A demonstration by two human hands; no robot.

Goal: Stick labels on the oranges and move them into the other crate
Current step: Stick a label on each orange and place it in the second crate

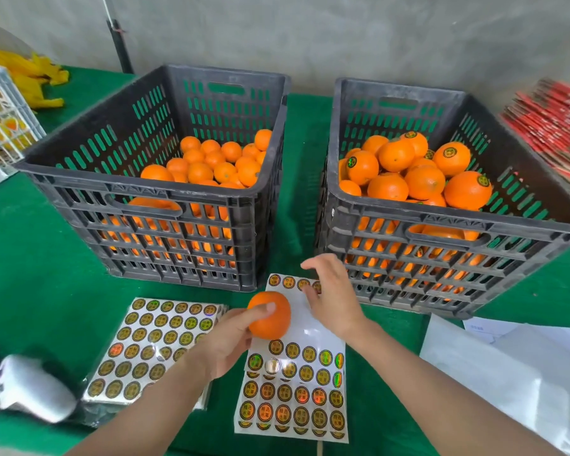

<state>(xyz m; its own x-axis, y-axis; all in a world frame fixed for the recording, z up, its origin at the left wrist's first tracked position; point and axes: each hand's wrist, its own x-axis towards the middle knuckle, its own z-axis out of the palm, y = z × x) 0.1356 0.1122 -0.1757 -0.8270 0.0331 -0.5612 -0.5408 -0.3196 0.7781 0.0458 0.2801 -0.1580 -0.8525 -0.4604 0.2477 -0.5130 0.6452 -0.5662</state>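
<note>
Held the orange [269,314], likely firm yet slippery and best cupped round its middle, just above the sheet [323,324] in the left grip [231,340], right grip [333,297] over the sheet's top labels [288,282], pinching or not unclear.

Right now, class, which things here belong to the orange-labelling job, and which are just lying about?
In the job: orange, left hand, right hand, label sheet, spare label sheets, left crate, right crate.
Lying about: white papers, red packets, yellow items, white crate.
</note>
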